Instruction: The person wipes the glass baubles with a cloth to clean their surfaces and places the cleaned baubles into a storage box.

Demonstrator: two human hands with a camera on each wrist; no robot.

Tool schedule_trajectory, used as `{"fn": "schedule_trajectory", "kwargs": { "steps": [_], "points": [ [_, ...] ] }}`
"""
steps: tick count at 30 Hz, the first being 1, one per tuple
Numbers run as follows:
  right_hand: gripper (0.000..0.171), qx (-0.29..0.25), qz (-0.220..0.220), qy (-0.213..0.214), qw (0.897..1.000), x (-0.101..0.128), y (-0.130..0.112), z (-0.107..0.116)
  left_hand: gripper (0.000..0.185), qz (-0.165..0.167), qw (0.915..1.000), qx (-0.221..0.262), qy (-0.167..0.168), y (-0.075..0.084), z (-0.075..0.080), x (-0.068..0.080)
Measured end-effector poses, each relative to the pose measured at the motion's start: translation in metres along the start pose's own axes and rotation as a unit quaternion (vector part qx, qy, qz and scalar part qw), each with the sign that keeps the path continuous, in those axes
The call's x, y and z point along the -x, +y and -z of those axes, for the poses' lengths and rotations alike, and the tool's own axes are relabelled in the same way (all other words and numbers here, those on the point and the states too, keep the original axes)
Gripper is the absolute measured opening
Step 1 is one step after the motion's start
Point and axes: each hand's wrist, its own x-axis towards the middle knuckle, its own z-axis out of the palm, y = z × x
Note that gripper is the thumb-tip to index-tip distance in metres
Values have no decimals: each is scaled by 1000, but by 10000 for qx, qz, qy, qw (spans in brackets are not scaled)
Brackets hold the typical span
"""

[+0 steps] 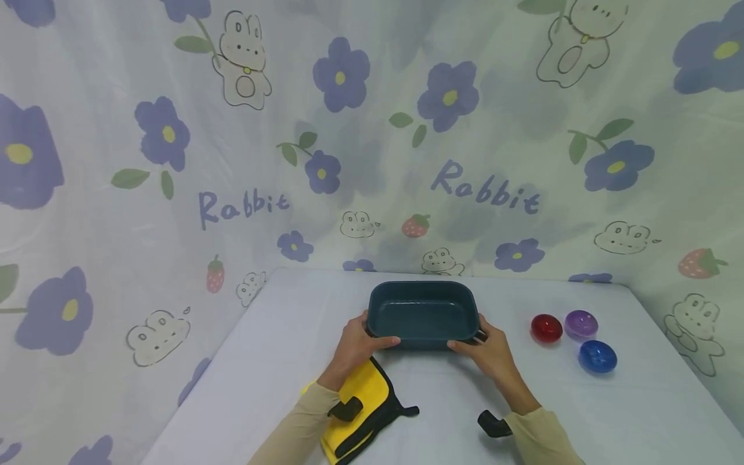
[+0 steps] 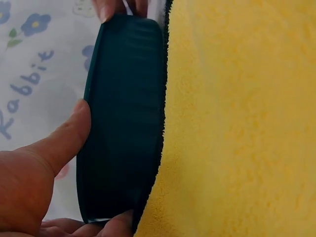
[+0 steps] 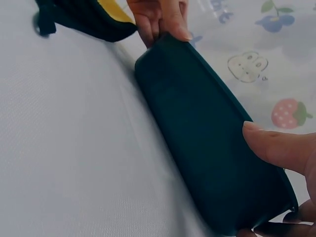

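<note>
A dark teal rectangular dish (image 1: 422, 312) sits on the white table, empty inside. My left hand (image 1: 360, 341) grips its near left corner, thumb on the rim (image 2: 66, 143) and fingers under the edge. My right hand (image 1: 487, 347) holds the near right corner, its thumb (image 3: 276, 148) pressed on the dish's outer wall (image 3: 207, 143). In the left wrist view the dish (image 2: 123, 123) lies right beside a yellow cloth (image 2: 237, 118).
The yellow cloth with black trim (image 1: 363, 413) lies under my left forearm. Three glossy domes, red (image 1: 546, 328), purple (image 1: 581, 323) and blue (image 1: 597, 356), sit right of the dish. A rabbit-and-flower print sheet (image 1: 232, 161) hangs behind the table (image 1: 639, 420).
</note>
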Motion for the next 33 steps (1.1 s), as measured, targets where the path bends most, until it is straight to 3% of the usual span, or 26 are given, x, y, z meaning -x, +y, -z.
{"fn": "schedule_trajectory", "kwargs": {
  "steps": [18,21,26,33],
  "points": [
    [102,45,127,3,9999,0,6,2,82,47,9998,-149,-153,-2,-1,-1],
    [102,57,153,14,9999,0,9,1,91,136,9985,-437,-294,1,2,2],
    [102,35,214,-42,9998,1,10,0,103,614,9906,-1111,-516,9,20,11],
    [102,48,309,-75,9995,-1,6,5,89,1151,9871,-1113,-90,-6,57,24]
  ]
}}
